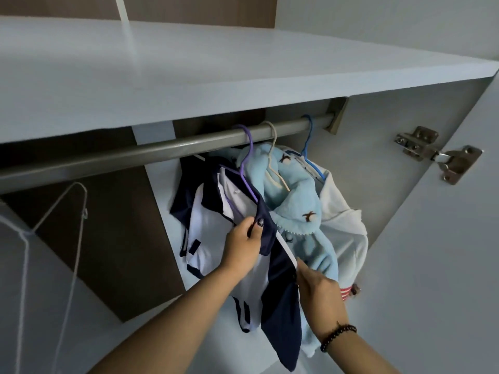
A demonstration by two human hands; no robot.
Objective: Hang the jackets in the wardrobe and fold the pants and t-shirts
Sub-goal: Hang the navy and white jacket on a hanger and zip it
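A navy and white jacket (213,225) hangs on a purple hanger (247,157) from the wardrobe rail (135,155). My left hand (244,247) grips its navy collar edge near the shoulder. My right hand (317,290) pinches the jacket's front edge lower down, by the white trim. To the right a light blue fleece jacket (299,201) hangs on a beige hanger (274,147). Behind it a white jacket (345,220) hangs on a blue hanger (309,147).
A white shelf board (189,76) spans above the rail. Two bare white wire hangers (75,211) hang at the left. The open wardrobe door (445,252) with its metal hinge (437,155) stands on the right. The brown back panel (113,238) shows behind.
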